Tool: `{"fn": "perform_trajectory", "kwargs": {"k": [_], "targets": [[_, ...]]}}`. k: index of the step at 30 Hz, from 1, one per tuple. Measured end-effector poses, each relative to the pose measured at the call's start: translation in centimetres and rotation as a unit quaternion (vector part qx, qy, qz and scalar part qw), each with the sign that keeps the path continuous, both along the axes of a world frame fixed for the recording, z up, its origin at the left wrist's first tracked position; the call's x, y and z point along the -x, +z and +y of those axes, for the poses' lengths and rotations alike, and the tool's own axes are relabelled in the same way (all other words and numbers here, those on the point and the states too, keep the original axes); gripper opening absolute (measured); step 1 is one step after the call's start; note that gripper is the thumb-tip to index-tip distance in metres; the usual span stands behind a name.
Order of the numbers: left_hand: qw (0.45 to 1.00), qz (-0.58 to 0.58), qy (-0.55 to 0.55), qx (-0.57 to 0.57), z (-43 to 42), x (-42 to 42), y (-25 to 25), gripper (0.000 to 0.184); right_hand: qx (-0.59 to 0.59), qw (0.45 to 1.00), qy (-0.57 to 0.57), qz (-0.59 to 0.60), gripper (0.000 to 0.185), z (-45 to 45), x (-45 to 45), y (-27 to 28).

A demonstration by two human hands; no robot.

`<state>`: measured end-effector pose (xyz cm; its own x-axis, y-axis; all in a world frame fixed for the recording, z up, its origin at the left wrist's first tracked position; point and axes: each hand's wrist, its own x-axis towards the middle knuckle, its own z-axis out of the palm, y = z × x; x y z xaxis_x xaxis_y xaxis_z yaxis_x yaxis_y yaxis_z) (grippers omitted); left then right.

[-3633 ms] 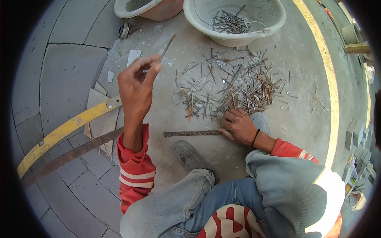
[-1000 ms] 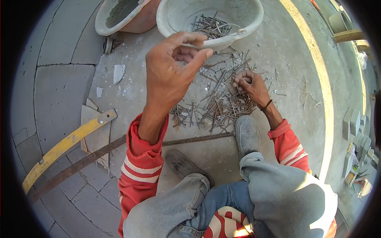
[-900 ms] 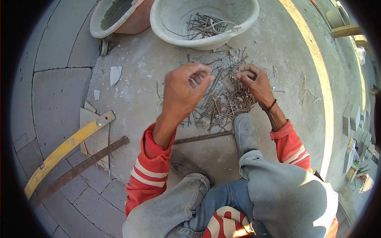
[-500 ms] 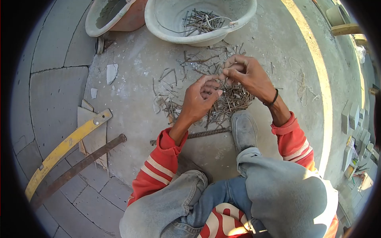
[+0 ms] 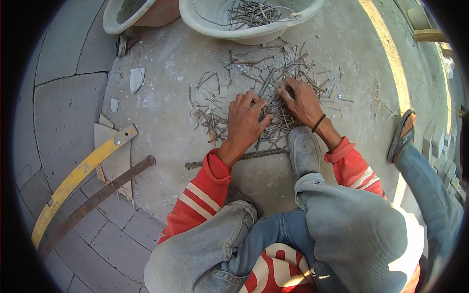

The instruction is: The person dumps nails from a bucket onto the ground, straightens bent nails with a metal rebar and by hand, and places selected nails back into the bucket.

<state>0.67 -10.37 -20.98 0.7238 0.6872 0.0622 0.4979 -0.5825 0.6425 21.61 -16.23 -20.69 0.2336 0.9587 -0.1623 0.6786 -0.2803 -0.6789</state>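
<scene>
A heap of nails (image 5: 281,128), many bent or rusty, lies on the concrete floor between my hands. My left hand (image 5: 243,119) hovers at the heap's left side, its fingers bent and its thumb apart from them; nothing shows between them. My right hand (image 5: 304,103) reaches into the heap's upper right, thumb and fingers curled together, and whatever they grip is hidden. Loose nails (image 5: 210,80) are scattered at the upper left. Beyond the heap, a white basin (image 5: 254,35) with a wire handle holds more nails (image 5: 251,13).
A second basin (image 5: 146,22) stands at upper left. A ribbed steel bar (image 5: 249,156) lies before my shoe (image 5: 304,149). A yellow metal strip (image 5: 88,171) and a rusty bar (image 5: 102,200) lie left. At right, another person's sandalled foot (image 5: 405,132) stands near tangled string (image 5: 376,95).
My hands, earlier raised and meeting at the fingertips, have separated and lowered to the nails. The nails around the heap are more spread out. Another person's leg has entered at right.
</scene>
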Motion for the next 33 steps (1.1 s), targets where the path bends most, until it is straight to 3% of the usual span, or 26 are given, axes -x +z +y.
{"fn": "perform_trajectory", "kwargs": {"k": [1,3,5,16,19,25,30,32,33], "targets": [[0.999,0.029,-0.002,-0.016,-0.1,0.0,0.3,0.039,0.001,1.0,0.001,0.0,0.022,0.0,-0.2,0.3],[0.999,0.049,0.003,-0.013,-0.1,0.2,0.6,0.04,-0.056,0.986,-0.08,0.138,0.018,0.1,-0.9,1.1],[0.998,0.069,0.006,-0.011,0.1,0.5,0.6,0.042,-0.048,0.985,-0.09,0.14,0.016,-0.1,-1.0,2.7],[1.0,-0.002,0.014,0.004,-0.9,0.8,0.1,0.034,-0.045,0.997,-0.057,0.003,0.017,-2.0,-1.4,1.0],[0.999,0.005,0.028,-0.025,-1.1,0.4,-0.2,0.031,0.03,0.998,-0.035,-0.031,0.019,-2.2,-1.5,0.7],[0.994,0.035,0.098,-0.031,-0.8,1.1,-1.0,0.027,0.027,0.989,-0.005,-0.145,0.024,-1.8,1.0,0.0],[0.993,0.008,0.105,-0.047,-0.4,1.0,-0.1,0.025,0.064,0.989,0.005,-0.132,0.023,-1.4,0.2,-0.1],[0.994,-0.011,0.1,-0.052,-0.3,0.3,0.4,0.023,0.093,0.996,0.001,-0.014,0.023,-1.6,-1.3,0.7],[0.997,-0.025,0.065,-0.044,-0.2,-0.3,0.6,0.023,0.095,0.995,0.003,-0.014,0.023,-1.9,-1.9,0.4]]}}
